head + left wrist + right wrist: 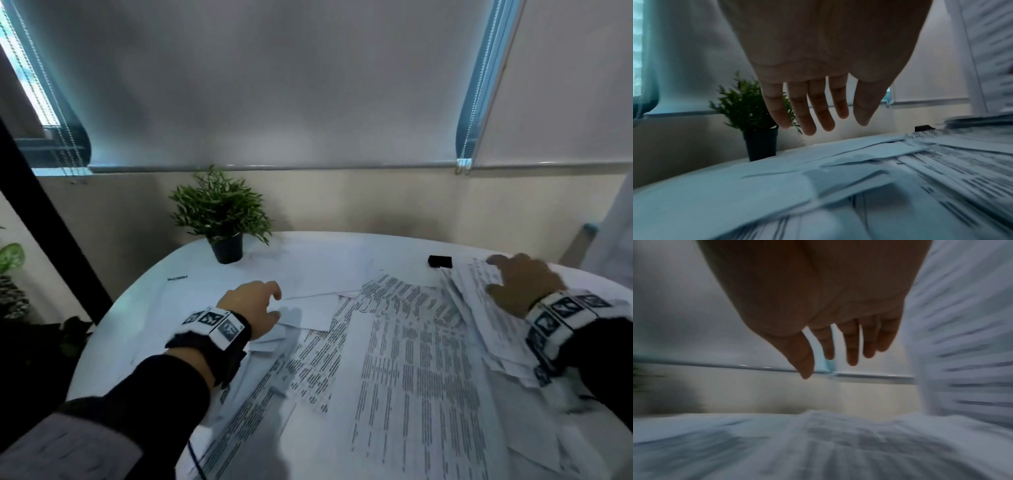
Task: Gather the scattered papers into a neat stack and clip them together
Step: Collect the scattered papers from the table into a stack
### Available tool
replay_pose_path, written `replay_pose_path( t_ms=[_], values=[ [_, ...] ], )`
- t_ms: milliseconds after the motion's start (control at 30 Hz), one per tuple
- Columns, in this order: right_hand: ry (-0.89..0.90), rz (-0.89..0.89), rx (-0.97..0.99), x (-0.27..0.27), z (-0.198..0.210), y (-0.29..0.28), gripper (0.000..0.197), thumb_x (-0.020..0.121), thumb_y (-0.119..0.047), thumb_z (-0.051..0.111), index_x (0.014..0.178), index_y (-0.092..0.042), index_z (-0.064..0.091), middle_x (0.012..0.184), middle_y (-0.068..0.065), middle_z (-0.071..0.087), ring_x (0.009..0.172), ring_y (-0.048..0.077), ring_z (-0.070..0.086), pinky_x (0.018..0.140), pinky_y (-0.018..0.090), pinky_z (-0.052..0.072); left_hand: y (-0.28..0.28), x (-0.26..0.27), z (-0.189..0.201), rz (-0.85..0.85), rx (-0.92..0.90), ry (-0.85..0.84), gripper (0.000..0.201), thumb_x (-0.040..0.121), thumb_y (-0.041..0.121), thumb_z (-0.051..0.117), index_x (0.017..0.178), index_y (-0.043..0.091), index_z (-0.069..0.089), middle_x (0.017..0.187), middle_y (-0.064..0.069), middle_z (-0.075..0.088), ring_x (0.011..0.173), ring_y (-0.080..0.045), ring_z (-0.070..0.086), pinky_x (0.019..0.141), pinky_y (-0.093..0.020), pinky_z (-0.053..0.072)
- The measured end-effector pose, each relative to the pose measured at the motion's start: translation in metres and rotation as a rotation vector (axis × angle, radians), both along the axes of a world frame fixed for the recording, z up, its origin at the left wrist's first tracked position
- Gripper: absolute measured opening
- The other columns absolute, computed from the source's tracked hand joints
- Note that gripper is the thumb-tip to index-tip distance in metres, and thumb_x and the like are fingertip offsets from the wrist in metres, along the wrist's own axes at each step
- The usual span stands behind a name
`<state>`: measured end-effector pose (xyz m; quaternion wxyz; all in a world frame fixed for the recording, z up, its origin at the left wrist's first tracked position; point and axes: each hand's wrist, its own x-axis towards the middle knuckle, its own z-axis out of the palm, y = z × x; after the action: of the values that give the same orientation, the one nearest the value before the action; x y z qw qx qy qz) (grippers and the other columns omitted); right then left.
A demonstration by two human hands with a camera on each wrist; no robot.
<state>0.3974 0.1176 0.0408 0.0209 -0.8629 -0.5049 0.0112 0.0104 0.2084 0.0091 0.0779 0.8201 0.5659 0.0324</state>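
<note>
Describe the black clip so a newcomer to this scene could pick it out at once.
Start at the round white table strewn with printed papers. Go to its far right side, just beyond the right hand. There sits the binder clip on bare tabletop at the papers' edge: small, boxy and black, much smaller than the black pot of the plant to the left.

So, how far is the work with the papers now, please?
Done: nothing visible; the papers lie scattered and overlapping across the table. In hand: the right hand presses open on a loose pile at the right, and the left hand hovers open over blank sheets. Left: squaring one stack and clipping it; the black clip lies untouched.
</note>
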Motion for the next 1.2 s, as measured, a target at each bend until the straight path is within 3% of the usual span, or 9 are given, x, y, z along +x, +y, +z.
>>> replay_pose_path(
  t_ms=[133, 300, 500, 667, 833, 967, 1067, 1133, 1200],
  values=[
    [0.111, 0.392, -0.205, -0.098, 0.001, 0.016, 0.05, 0.093, -0.035, 0.05, 0.141, -0.027, 0.036, 0.143, 0.008, 0.038, 0.13, 0.026, 0.04, 0.106, 0.036, 0.034, 0.024, 0.046, -0.004, -0.044, -0.008, 0.004, 0.038, 0.086, 0.038, 0.057, 0.122, 0.029, 0.047, 0.119, 0.0, 0.055, 0.111, -0.022, 0.053, 0.094, -0.037, 0.044],
    [0.076, 0.435, -0.566, -0.124, -0.031, 0.029, 0.07, 0.073, -0.046, 0.07, 0.134, -0.021, 0.046, 0.138, 0.003, 0.049, 0.124, 0.023, 0.048, 0.101, 0.037, 0.043, 0.059, 0.09, -0.008, -0.156, -0.001, 0.079, 0.048, 0.084, 0.03, 0.06, 0.129, 0.029, 0.043, 0.128, -0.002, 0.047, 0.118, -0.024, 0.047, 0.097, -0.04, 0.041],
    [0.035, 0.524, -0.621, -0.116, -0.025, 0.033, 0.081, 0.078, -0.048, 0.07, 0.145, -0.023, 0.032, 0.147, 0.004, 0.036, 0.134, 0.024, 0.036, 0.107, 0.033, 0.034, 0.095, 0.129, -0.024, -0.291, -0.197, 0.153, 0.067, 0.077, 0.034, 0.071, 0.136, 0.026, 0.039, 0.139, -0.003, 0.045, 0.123, -0.026, 0.047, 0.095, -0.035, 0.041],
    [0.057, 0.566, -0.647, -0.112, -0.017, 0.034, 0.074, 0.078, -0.048, 0.069, 0.14, -0.019, 0.041, 0.139, 0.008, 0.045, 0.127, 0.027, 0.043, 0.105, 0.036, 0.039, 0.11, 0.141, -0.033, -0.292, -0.123, 0.205, 0.053, 0.08, 0.042, 0.065, 0.129, 0.026, 0.05, 0.128, -0.001, 0.059, 0.112, -0.025, 0.058, 0.094, -0.033, 0.047],
    [0.095, 0.555, -0.595, -0.107, -0.015, 0.037, 0.072, 0.078, -0.046, 0.069, 0.141, -0.025, 0.04, 0.14, 0.005, 0.044, 0.128, 0.025, 0.044, 0.102, 0.033, 0.039, 0.107, 0.148, -0.023, -0.288, 0.022, 0.245, 0.021, 0.093, 0.019, 0.044, 0.106, 0.012, 0.059, 0.112, -0.012, 0.063, 0.102, -0.03, 0.061, 0.081, -0.036, 0.048],
    [0.127, 0.527, -0.577, -0.104, -0.016, 0.037, 0.07, 0.076, -0.046, 0.071, 0.138, -0.03, 0.043, 0.139, 0.002, 0.045, 0.127, 0.024, 0.044, 0.102, 0.033, 0.04, 0.094, 0.134, 0.007, -0.154, 0.138, -0.13, 0.009, 0.091, 0.019, 0.045, 0.093, 0.013, 0.053, 0.101, -0.01, 0.063, 0.096, -0.03, 0.059, 0.072, -0.031, 0.041],
    [0.139, 0.519, -0.606, -0.104, -0.013, 0.036, 0.064, 0.079, -0.052, 0.064, 0.136, -0.032, 0.044, 0.141, 0.0, 0.043, 0.128, 0.023, 0.043, 0.104, 0.035, 0.04, 0.07, 0.107, 0.04, -0.089, 0.242, -0.523, 0.012, 0.09, 0.015, 0.051, 0.078, 0.012, 0.052, 0.07, -0.003, 0.055, 0.075, -0.029, 0.056, 0.058, -0.028, 0.035],
    [0.114, 0.497, -0.582, -0.105, -0.016, 0.035, 0.06, 0.08, -0.059, 0.056, 0.133, -0.032, 0.048, 0.14, -0.003, 0.046, 0.128, 0.022, 0.043, 0.106, 0.035, 0.038, 0.05, 0.087, 0.063, -0.093, 0.292, -0.768, 0.011, 0.09, 0.011, 0.053, 0.08, 0.014, 0.053, 0.067, 0.001, 0.054, 0.067, -0.022, 0.053, 0.052, -0.018, 0.036],
    [0.133, 0.428, -0.505, -0.103, -0.019, 0.031, 0.067, 0.08, -0.065, 0.05, 0.136, -0.03, 0.044, 0.145, -0.004, 0.042, 0.133, 0.022, 0.039, 0.11, 0.037, 0.034, 0.032, 0.066, 0.084, -0.091, 0.275, -1.011, 0.012, 0.092, 0.009, 0.054, 0.089, 0.02, 0.057, 0.078, 0.011, 0.061, 0.067, 0.0, 0.06, 0.055, -0.009, 0.042]
  ],
)
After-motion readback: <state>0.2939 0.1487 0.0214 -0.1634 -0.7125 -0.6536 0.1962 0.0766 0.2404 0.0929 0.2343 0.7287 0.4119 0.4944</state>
